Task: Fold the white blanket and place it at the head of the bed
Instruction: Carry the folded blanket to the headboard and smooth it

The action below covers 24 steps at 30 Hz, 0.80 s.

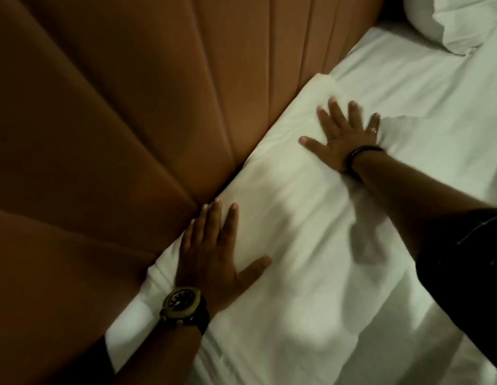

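White blanket [283, 207] under both flat hands — left hand [214, 257], right hand [344, 134]

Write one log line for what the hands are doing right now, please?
left hand: flat on folded white blanket | right hand: flat on it | blanket: against padded brown headboard | white pillow: far corner

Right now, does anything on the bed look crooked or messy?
Mostly tidy. The folded blanket lies along the headboard under both flat hands. Only the sheet beside the right hand is bunched into wrinkles.
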Available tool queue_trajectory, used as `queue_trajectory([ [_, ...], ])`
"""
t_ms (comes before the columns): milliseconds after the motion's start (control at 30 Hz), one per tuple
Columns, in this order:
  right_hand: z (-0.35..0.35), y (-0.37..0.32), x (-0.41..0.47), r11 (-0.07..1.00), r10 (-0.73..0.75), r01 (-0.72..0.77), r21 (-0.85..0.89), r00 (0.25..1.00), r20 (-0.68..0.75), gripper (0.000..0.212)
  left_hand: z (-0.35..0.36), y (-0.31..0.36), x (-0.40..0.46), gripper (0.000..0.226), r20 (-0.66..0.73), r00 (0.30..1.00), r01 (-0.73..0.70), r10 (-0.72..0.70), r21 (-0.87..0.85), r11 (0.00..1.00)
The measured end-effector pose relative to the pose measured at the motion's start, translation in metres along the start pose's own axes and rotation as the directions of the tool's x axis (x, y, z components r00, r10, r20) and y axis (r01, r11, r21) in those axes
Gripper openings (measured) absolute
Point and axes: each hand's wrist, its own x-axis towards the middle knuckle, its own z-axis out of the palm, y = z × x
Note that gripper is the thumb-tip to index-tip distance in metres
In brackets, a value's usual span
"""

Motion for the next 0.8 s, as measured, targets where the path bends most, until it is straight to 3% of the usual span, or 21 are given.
queue_trajectory([
  [133, -0.009, 0.01, -0.022, 0.993, 0.121, -0.12, -0.005, 0.992, 0.044, 0.104, 0.001, 0.001, -0.001, 0.104, 0.009, 1.0, 0.016, -0.016, 0.002, 1.0],
  [233, -0.018, 0.027, -0.082, 0.991, 0.132, -0.133, 0.019, 0.99, 0.041, 0.103, -0.007, 0.009, -0.004, 0.105, 0.072, 0.996, 0.059, -0.059, 0.004, 0.998],
  [333, -0.03, 0.052, -0.154, 0.946, 0.192, -0.188, 0.263, 0.981, 0.01, 0.1, -0.019, 0.052, -0.013, 0.102, 0.097, 0.975, 0.207, -0.198, -0.095, 0.974],
  [400, -0.048, 0.079, -0.211, 0.856, 0.297, -0.239, 0.457, 0.953, -0.058, 0.095, -0.03, 0.105, -0.022, 0.091, 0.152, 0.975, 0.194, -0.161, -0.233, 0.953],
  [500, -0.072, 0.134, -0.314, 0.7, 0.491, -0.235, 0.675, 0.844, -0.216, 0.083, -0.055, 0.207, -0.042, 0.069, 0.281, 0.958, 0.1, 0.058, -0.516, 0.851],
  [567, -0.071, 0.172, -0.387, 0.635, 0.632, -0.322, 0.702, 0.739, -0.233, 0.081, -0.068, 0.273, -0.064, 0.078, 0.419, 0.896, 0.158, 0.148, -0.611, 0.776],
  [667, -0.036, 0.205, -0.479, 0.481, 0.797, -0.585, 0.652, 0.602, -0.048, 0.096, -0.067, 0.324, -0.105, 0.12, 0.626, 0.766, 0.287, 0.144, -0.534, 0.795],
  [733, -0.011, 0.216, -0.521, 0.335, 0.855, -0.702, 0.629, 0.507, 0.11, 0.111, -0.057, 0.329, -0.126, 0.134, 0.634, 0.772, 0.321, 0.045, -0.45, 0.833],
  [800, 0.009, 0.223, -0.545, 0.116, 0.883, -0.684, 0.72, 0.402, 0.24, 0.125, -0.052, 0.321, -0.141, 0.141, 0.64, 0.765, 0.419, -0.063, -0.422, 0.804],
])
